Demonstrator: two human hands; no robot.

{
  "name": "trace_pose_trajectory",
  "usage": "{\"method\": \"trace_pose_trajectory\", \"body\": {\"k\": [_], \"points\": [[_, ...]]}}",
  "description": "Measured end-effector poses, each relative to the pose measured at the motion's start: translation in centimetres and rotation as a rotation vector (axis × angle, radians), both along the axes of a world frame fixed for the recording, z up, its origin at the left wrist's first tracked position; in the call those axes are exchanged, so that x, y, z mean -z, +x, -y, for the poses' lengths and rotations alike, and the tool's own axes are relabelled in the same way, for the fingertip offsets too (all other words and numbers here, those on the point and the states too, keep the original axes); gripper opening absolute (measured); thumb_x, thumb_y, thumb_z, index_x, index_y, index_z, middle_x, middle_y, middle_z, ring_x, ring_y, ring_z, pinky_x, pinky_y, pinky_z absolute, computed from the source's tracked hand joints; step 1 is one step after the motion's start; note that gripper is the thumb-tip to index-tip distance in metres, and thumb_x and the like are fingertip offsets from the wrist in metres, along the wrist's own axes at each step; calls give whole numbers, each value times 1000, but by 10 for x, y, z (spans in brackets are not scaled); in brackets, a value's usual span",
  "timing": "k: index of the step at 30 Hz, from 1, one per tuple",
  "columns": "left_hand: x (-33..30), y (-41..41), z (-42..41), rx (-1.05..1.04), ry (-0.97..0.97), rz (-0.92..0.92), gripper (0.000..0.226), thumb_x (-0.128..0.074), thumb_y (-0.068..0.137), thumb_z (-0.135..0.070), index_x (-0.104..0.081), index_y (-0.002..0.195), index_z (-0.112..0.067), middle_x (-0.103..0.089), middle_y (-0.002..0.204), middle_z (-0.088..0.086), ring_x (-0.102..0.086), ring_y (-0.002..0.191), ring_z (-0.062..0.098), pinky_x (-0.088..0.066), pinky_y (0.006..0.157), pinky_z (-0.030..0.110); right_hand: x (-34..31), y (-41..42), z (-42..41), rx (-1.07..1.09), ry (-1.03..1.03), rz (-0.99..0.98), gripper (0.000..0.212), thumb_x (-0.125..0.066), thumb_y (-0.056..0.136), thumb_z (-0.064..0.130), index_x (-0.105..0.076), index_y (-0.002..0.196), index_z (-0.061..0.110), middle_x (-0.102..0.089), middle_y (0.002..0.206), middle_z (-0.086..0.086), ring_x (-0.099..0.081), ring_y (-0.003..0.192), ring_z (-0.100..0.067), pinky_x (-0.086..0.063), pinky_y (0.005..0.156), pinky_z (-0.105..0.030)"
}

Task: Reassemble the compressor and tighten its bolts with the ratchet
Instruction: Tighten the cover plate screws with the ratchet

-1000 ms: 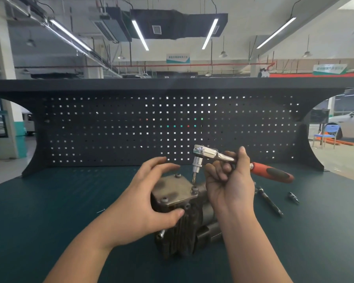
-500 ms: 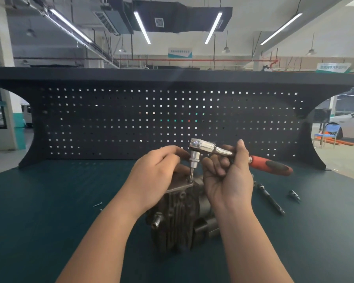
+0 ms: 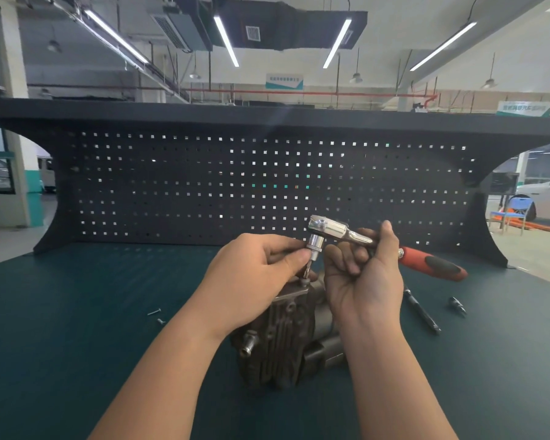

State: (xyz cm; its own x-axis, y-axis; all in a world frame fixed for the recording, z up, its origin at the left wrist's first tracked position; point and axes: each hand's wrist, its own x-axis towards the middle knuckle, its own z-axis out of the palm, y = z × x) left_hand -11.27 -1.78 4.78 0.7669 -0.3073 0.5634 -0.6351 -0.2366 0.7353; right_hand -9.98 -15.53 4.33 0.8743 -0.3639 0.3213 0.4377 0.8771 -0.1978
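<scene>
From the head camera, the compressor stands on the dark green counter, in front of the middle of the black pegboard. It is a dark, finned metal body with a flat plate on top and a small metal fitting sticking out of its left side.

The left hand reaches over the top of the compressor. Its fingers are curled, thumb and forefinger pinching the bit just under the knurled socket of the ratchet. The bit points straight down, its tip at a bolt head on the compressor's top plate; whether the tip is seated in the bolt cannot be told.

The right hand is just right of the compressor's top, palm toward the camera, with its fingers wrapped round the ratchet's chrome shank. The chrome ratchet head sits above the compressor, and the red and black handle juts out to the right past the hand, clear of the counter.

Right of the compressor, a long dark extension bar lies on the counter, and a small socket bit lies a little further right. Left of the compressor, two small loose screws lie near each other on the counter.
</scene>
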Motion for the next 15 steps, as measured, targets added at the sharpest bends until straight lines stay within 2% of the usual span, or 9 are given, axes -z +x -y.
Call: {"method": "trace_pose_trajectory", "body": {"k": [3,5,7,9,11,12,15], "points": [[0,-1,0,4,-4,-5,14,-64,90,-25,-74,93,-34,-77,87,-7,-73,88,9,-53,91,37,0,-2,0,25,-31,-11,35,-49,100,28,-48,70,12,-31,45,4,-26,34,-7,-29,36,-18],[0,-1,-1,0,3,-6,21,-60,94,-16,-72,91,-32,-77,84,-7,-73,87,9,-55,86,31,0,-4,0,69,-83,-23,36,-49,100,28,-49,68,11,-31,45,3,-26,35,-9,-30,37,-20],[-1,-2,-2,-1,17,-13,23,-58,95,-12,-71,91,-31,-76,83,-8,-73,85,8,-55,79,22,0,-7,0,153,-170,-29,36,-49,100,29,-49,68,12,-32,45,2,-26,37,-10,-31,39,-21],[-2,-3,-2,-9,25,-30,23,-56,96,-12,-70,92,-30,-76,84,-8,-73,86,7,-57,81,23,-2,-10,1,291,-271,-38,37,-48,100,30,-50,67,11,-33,45,1,-29,39,-12,-33,41,-22],[-3,-3,-1,-26,29,-28,19,-55,98,-22,-71,92,-30,-76,86,-8,-72,89,10,-57,88,36,-3,-15,-1,484,-390,-40,41,-48,97,35,-54,64,11,-37,44,0,-35,40,-14,-35,45,-25],[-3,-2,-1,-45,54,-12,20,-52,97,-35,-71,92,-32,-76,86,-9,-72,90,11,-54,91,43,-3,-17,-4,594,-450,-33,43,-48,94,39,-56,63,12,-39,44,0,-39,41,-14,-37,47,-24],[-5,-2,-1,-79,86,3,38,-38,83,-66,-64,97,-43,-76,84,-14,-71,91,9,-49,94,48,-2,-25,-16,897,-548,30,46,-44,91,47,-58,61,15,-45,47,2,-46,46,-13,-40,50,-20]]}}
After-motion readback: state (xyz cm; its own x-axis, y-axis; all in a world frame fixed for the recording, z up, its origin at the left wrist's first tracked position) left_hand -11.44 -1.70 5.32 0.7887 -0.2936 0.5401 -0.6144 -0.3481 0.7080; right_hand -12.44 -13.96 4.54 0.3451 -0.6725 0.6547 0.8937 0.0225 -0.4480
